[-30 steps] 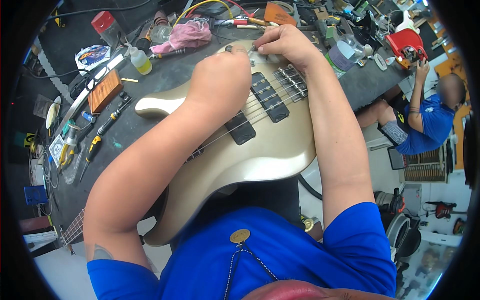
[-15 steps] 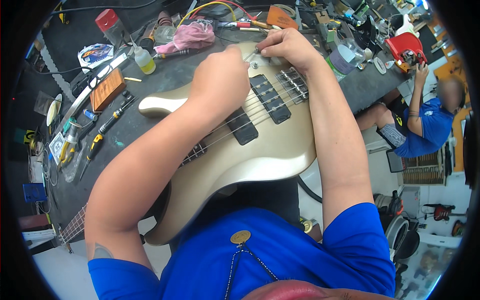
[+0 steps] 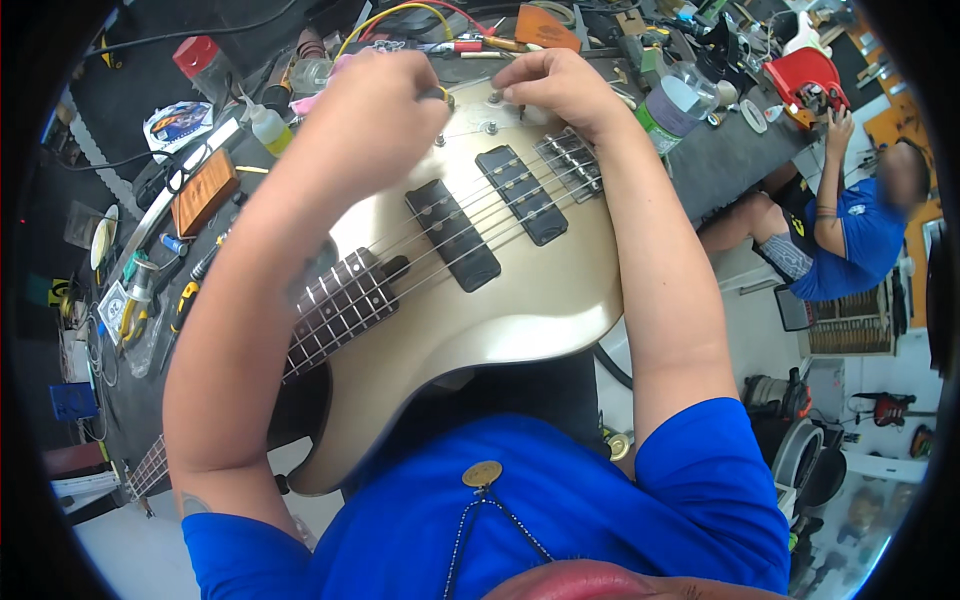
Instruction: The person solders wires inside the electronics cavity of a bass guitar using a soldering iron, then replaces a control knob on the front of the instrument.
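Note:
A gold electric bass guitar (image 3: 540,300) lies across the bench edge and toward my lap, its strings running over two black pickups (image 3: 455,235) and a metal bridge (image 3: 572,165). My left hand (image 3: 395,115) is closed above the body's upper edge, and a small dark and yellowish end of something shows by its fingers. Bare metal control posts (image 3: 491,128) stand up from the body. At another post (image 3: 495,97), the thumb and forefinger of my right hand (image 3: 560,90) are slightly apart, close beside it. The other right fingers are curled and partly hidden.
Left on the bench are a wooden block (image 3: 205,190), a dropper bottle (image 3: 268,128) and pliers (image 3: 135,315). A labelled clear bottle (image 3: 680,105) stands beyond my right forearm. Another person (image 3: 860,235) sits at the right, a hand at a red object (image 3: 805,75).
My left hand has moved left and up, away from the right hand, uncovering the pickups and neck end. My right hand stays by the post with its fingers slightly more apart.

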The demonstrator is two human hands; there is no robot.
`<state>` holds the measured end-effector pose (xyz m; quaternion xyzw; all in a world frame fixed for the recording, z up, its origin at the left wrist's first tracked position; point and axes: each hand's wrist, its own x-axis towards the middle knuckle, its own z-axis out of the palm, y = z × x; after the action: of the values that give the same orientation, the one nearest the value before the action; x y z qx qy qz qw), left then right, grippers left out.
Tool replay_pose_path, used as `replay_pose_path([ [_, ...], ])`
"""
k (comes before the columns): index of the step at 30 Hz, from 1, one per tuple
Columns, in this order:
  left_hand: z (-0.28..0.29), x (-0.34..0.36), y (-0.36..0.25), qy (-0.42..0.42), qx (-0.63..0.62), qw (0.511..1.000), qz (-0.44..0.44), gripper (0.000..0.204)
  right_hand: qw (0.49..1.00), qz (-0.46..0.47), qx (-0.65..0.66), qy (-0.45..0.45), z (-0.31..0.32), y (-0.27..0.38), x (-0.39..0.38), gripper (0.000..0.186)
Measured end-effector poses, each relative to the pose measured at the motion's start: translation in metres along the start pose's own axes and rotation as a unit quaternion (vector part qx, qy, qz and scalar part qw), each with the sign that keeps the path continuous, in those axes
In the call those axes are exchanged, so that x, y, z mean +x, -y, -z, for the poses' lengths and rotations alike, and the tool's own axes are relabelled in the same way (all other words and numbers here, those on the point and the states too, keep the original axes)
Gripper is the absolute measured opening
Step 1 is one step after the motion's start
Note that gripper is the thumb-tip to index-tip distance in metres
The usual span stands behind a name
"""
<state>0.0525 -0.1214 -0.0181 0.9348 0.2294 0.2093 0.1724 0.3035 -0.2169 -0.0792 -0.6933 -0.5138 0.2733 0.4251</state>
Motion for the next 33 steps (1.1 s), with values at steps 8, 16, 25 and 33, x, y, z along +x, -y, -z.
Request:
replay_pose_path([
  [8, 0.045, 0.054, -0.021, -0.069, -0.306, 0.945, 0.090, 0.019, 0.998, -0.011, 0.035, -0.057, 0.001, -0.004, 0.001, 0.027],
  [16, -0.017, 0.076, -0.033, -0.189, -0.304, 0.934, 0.018, 0.020, 0.996, -0.034, 0.039, -0.068, -0.001, -0.009, 0.007, 0.026],
  [25, -0.040, 0.079, -0.033, -0.196, -0.249, 0.947, -0.052, 0.021, 0.994, -0.060, 0.045, -0.085, -0.003, 0.003, 0.008, 0.013],
  [33, -0.046, 0.087, -0.028, -0.171, -0.245, 0.954, -0.019, 0.020, 0.994, -0.060, 0.073, -0.053, -0.001, -0.003, 0.012, 0.019],
])
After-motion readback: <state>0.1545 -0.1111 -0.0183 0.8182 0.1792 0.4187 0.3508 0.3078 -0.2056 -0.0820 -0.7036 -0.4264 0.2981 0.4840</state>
